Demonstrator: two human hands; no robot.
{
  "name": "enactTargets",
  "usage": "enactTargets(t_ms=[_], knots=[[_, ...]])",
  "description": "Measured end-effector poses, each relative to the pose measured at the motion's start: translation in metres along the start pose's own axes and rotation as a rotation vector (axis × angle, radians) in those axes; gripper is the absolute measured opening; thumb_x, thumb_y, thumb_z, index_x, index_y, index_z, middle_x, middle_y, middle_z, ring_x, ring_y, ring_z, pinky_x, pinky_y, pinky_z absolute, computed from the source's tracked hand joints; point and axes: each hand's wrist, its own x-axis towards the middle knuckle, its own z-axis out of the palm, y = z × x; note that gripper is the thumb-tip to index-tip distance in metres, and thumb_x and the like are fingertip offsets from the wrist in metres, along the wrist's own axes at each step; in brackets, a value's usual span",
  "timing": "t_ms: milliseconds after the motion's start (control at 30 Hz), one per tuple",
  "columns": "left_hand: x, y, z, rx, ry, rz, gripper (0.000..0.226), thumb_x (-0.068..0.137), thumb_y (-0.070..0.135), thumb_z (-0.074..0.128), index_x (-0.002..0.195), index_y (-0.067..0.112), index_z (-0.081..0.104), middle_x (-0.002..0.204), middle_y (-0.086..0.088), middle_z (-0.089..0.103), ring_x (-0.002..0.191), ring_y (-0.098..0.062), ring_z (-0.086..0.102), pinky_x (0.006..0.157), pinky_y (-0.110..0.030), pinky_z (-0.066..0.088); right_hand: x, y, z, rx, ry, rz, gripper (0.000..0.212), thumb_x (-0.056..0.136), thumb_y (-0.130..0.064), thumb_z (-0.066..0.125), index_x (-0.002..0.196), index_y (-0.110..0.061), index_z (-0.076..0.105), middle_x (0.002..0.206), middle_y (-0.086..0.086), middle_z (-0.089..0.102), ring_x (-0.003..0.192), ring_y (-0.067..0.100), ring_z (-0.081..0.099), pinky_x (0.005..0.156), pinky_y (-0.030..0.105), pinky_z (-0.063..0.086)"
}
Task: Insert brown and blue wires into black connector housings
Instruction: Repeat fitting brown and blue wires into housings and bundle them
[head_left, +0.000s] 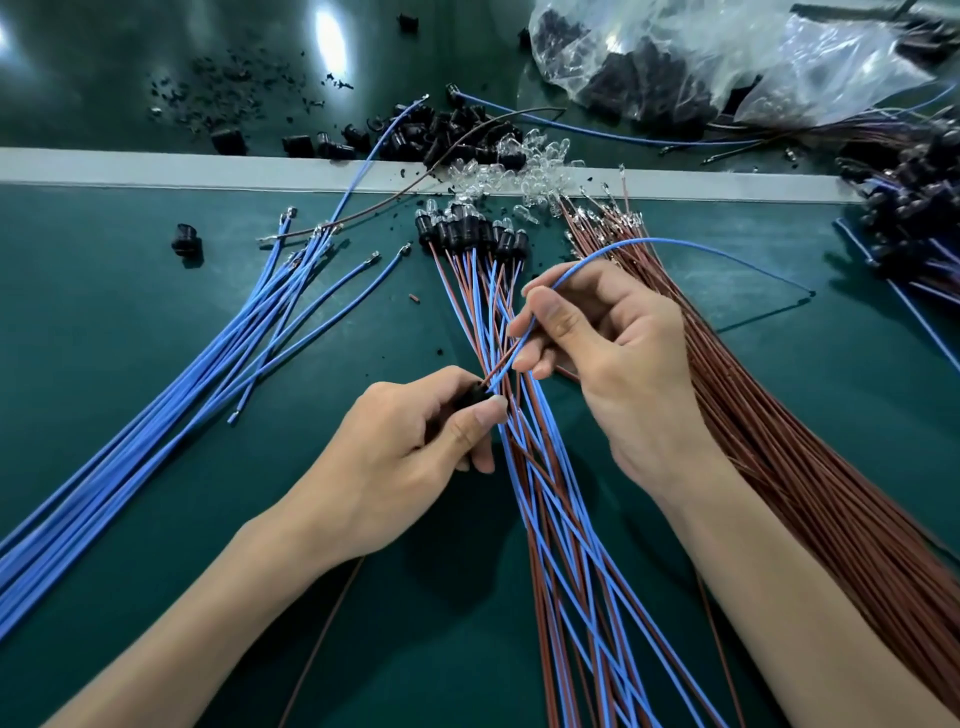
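- Now, left hand at the middle of the desk, fingers pinched round a black connector housing.
- Right hand just beside, fingers pinching a blue wire, tip at the housing.
- Brown wires fan toward the desk's right edge.

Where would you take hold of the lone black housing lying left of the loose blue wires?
The lone black housing: pinch its round body across the sides, coming straight down. It lies apart on the green mat, clear of the loose blue wires, so both flanks look free.
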Motion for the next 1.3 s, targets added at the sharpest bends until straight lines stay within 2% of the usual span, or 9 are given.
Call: enactTargets(t_ms=[167, 267, 433, 667, 833, 933, 1067, 1200, 1300], knots=[[0.0004, 0.0008, -0.0001, -0.025, 0.001, 0.005, 0.029, 0.092, 0.033, 0.047, 0.077, 0.012, 0.059, 0.067, 0.003, 0.067, 0.061, -0.012, 0.061, 0.062, -0.018, 0.047, -0.0002, 0.0006, -0.0002, -0.01, 0.06, -0.028, 0.014, 0.091, 0.0, 0.054, 0.084, -0.011, 0.059, 0.067, 0.001, 0.068, 0.053, 0.008, 0.063, 0.053, 0.014, 0.048], [-0.0002, 0.001, -0.0007, -0.015, -0.001, -0.009, 0.032, 0.091, 0.036, 0.047, 0.079, 0.009, 0.059, 0.066, 0.004, 0.068, 0.062, -0.014, 0.061, 0.063, -0.023, 0.049, -0.0008, 0.0008, 0.0008, 0.012, 0.039, -0.001, 0.012, 0.091, -0.003, 0.055, 0.084, -0.012, 0.059, 0.067, 0.001, 0.067, 0.053, 0.008, 0.063, 0.053, 0.014, 0.048], [0.0006, 0.0024, 0.0, -0.068, 0.002, -0.015, 0.026, 0.09, 0.036, 0.047, 0.077, 0.015, 0.059, 0.067, 0.002, 0.068, 0.059, -0.006, 0.059, 0.061, -0.012, 0.044, -0.0012, 0.0022, 0.0008, 0.051, 0.05, -0.007, 0.01, 0.091, -0.004, 0.054, 0.085, -0.011, 0.058, 0.068, 0.001, 0.067, 0.054, 0.009, 0.062, 0.054, 0.014, 0.048], [0.0007, 0.001, 0.0001, -0.086, -0.004, -0.008, 0.031, 0.087, 0.043, 0.047, 0.081, 0.016, 0.059, 0.068, 0.001, 0.068, 0.059, -0.006, 0.058, 0.061, -0.013, 0.044, -0.0001, 0.0022, -0.0046, 0.023, 0.039, 0.01, 0.01, 0.091, -0.004, 0.055, 0.086, -0.012, 0.06, 0.067, 0.0, 0.067, 0.053, 0.008, 0.062, 0.054, 0.014, 0.049], [-0.0002, 0.0007, 0.0017, -0.111, -0.008, -0.001, 0.018, 0.091, 0.035, 0.052, 0.087, 0.018, 0.059, 0.068, 0.001, 0.068, 0.058, -0.003, 0.058, 0.06, -0.011, 0.044, -0.0014, 0.0057, -0.0044, -0.036, 0.01, -0.003, 0.012, 0.092, -0.002, 0.054, 0.087, -0.012, 0.059, 0.067, 0.0, 0.067, 0.054, 0.009, 0.063, 0.053, 0.014, 0.048], [0.0003, 0.0032, 0.0025, -0.207, 0.019, -0.025, 0.022, 0.082, 0.038, 0.052, 0.092, 0.019, 0.051, 0.068, 0.002, 0.069, 0.056, -0.004, 0.058, 0.058, -0.011, 0.044, -0.0012, 0.0057, -0.0048, -0.047, 0.027, -0.021, 0.013, 0.092, -0.002, 0.053, 0.087, -0.013, 0.058, 0.066, -0.001, 0.066, 0.053, 0.008, 0.062, 0.052, 0.014, 0.047], [0.0008, 0.0025, 0.003, -0.242, 0.05, -0.016, 0.02, 0.083, 0.039, 0.052, 0.088, 0.02, 0.049, 0.071, 0.002, 0.071, 0.057, -0.003, 0.059, 0.057, -0.009, 0.043, -0.0031, 0.0032, -0.0066, -0.078, -0.039, 0.001, 0.007, 0.088, -0.007, 0.06, 0.087, -0.014, 0.061, 0.068, -0.003, 0.066, 0.056, 0.008, 0.063, 0.055, 0.015, 0.048], [0.0021, -0.0006, -0.0003, -0.167, 0.112, -0.001, 0.02, 0.081, 0.048, 0.051, 0.089, 0.031, 0.06, 0.072, 0.013, 0.068, 0.061, 0.001, 0.058, 0.057, -0.008, 0.043, -0.0061, 0.0019, -0.0056, -0.138, -0.186, 0.04, 0.008, 0.081, -0.002, 0.066, 0.08, -0.01, 0.066, 0.067, -0.004, 0.067, 0.059, 0.008, 0.065, 0.059, 0.016, 0.051], [0.003, -0.0029, -0.0028, -0.107, 0.201, 0.003, 0.018, 0.075, 0.053, 0.06, 0.087, 0.04, 0.064, 0.074, 0.018, 0.066, 0.06, 0.001, 0.055, 0.056, -0.012, 0.047, -0.0064, 0.0031, -0.0049, -0.17, -0.195, 0.058, 0.012, 0.08, 0.002, 0.067, 0.076, -0.009, 0.066, 0.066, -0.004, 0.067, 0.058, 0.009, 0.066, 0.059, 0.017, 0.052]])
